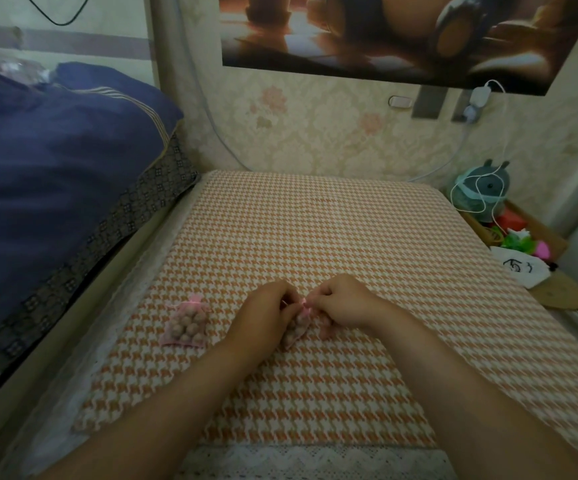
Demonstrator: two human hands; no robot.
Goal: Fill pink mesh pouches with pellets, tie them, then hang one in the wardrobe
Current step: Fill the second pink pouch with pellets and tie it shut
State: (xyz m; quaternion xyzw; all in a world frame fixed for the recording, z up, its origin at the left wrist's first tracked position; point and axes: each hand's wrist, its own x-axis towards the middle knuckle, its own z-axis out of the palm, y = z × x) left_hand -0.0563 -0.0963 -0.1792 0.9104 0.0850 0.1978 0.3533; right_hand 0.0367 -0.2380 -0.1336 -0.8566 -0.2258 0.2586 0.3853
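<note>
A pink mesh pouch point(297, 328) filled with brownish pellets stands between my two hands on the orange-and-white houndstooth cloth point(315, 237). My left hand point(263, 315) and my right hand point(344, 303) both pinch the pink drawstring at the pouch's neck, fingers closed. A second pink pouch point(186, 324), filled with pellets and closed at the top with a small pink bow, lies flat on the cloth to the left of my left hand. Much of the held pouch is hidden behind my fingers.
A bed with a dark blue quilt point(55, 161) borders the table on the left. At the right edge sit a box of colourful items point(512, 233), a grey plush toy point(481, 192), a white bag point(519, 268) and a round wooden coaster point(557, 294). Wallpapered wall behind.
</note>
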